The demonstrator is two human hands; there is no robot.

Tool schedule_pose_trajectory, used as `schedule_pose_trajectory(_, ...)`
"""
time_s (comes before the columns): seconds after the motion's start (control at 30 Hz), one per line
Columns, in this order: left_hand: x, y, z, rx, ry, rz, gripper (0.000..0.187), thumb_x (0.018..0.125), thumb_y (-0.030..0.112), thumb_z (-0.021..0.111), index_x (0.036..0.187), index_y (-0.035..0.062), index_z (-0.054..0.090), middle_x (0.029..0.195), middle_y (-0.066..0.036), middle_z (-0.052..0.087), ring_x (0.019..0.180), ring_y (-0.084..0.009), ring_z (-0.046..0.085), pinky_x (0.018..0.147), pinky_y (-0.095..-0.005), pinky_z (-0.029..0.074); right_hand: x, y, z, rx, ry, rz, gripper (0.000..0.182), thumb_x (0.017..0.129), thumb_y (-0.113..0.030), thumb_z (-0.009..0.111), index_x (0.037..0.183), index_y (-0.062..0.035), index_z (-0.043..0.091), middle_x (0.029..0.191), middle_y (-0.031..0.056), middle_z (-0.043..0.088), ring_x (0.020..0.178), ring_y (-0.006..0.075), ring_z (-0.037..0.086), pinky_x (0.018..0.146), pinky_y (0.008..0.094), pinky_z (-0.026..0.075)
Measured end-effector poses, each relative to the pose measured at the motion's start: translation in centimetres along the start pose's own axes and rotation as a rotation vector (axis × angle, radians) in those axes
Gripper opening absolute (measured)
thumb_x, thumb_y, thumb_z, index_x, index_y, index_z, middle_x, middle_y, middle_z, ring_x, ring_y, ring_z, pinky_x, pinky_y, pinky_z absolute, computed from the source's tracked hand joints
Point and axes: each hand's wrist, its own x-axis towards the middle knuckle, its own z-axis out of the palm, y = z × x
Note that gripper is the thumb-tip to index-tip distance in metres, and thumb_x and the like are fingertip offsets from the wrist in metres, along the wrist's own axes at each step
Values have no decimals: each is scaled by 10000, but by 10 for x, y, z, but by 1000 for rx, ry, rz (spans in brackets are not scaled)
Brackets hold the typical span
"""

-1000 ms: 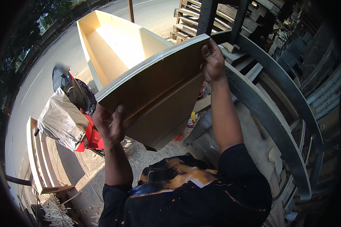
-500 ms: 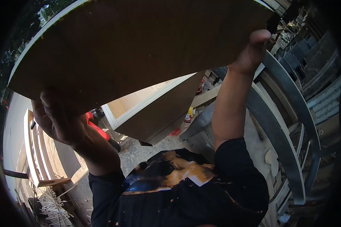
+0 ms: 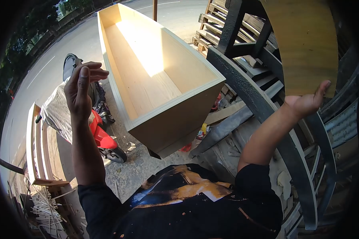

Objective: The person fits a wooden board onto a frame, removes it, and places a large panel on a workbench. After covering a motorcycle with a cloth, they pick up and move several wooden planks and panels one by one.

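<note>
My right hand [image 3: 307, 99] holds a long wooden panel [image 3: 307, 44] by its lower end, out to the right and raised on end. The thumb lies along the panel's near side; the other fingers are mostly hidden. My left hand [image 3: 83, 85] is raised on the left with its fingers stretched out and holds nothing. It is beside the near left rim of a long, tapered, coffin-like wooden box [image 3: 175, 119]. This box is open at the top, with pale wood inside and a brown outer end facing me.
A red motorbike [image 3: 101, 133] with a grey cover [image 3: 58, 107] stands left of the box. Dark curved beams [image 3: 259, 95] fill the right side, with pallets [image 3: 217, 28] behind. A slatted wooden frame [image 3: 38, 151] and thin sticks [image 3: 48, 209] lie at left, by the road.
Both hands held the panel up in front of me before. The panel has swung to the right in my right hand; my left hand has let go. The box's inside now shows.
</note>
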Motion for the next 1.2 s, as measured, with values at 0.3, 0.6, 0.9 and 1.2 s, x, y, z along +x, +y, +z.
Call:
schedule_pose_trajectory(0.3,-12,-12,10,226,-250,-98,116,877,98,575,910,8,641,762,-92,665,738,-165,667,638,-264,492,-17,18,-104,-194,434,88,496,925,-322,513,1286,3,414,1271,133,487,1135,256,505,957,369,410)
schedule_pose_trajectory(0.6,88,-33,151,552,-770,498,246,781,180,674,1022,194,626,1025,6,640,962,-200,619,744,-325,540,-26,45,-119,-477,416,98,489,927,-297,522,1234,76,446,1230,175,517,1090,255,542,919,349,442)
schedule_pose_trajectory(0.9,99,-47,251,551,-918,810,231,827,163,587,1056,193,596,923,-17,604,999,-189,602,855,-305,543,-22,45,-138,-516,317,120,490,928,-296,523,1236,77,446,1207,175,526,1056,240,549,902,347,441)
schedule_pose_trajectory(1.2,170,-49,190,400,-511,750,247,781,319,694,826,94,603,675,-26,644,557,-198,622,545,-329,503,-24,50,-136,-603,264,66,473,929,-297,523,1207,81,468,1189,168,531,1054,221,539,906,333,424)
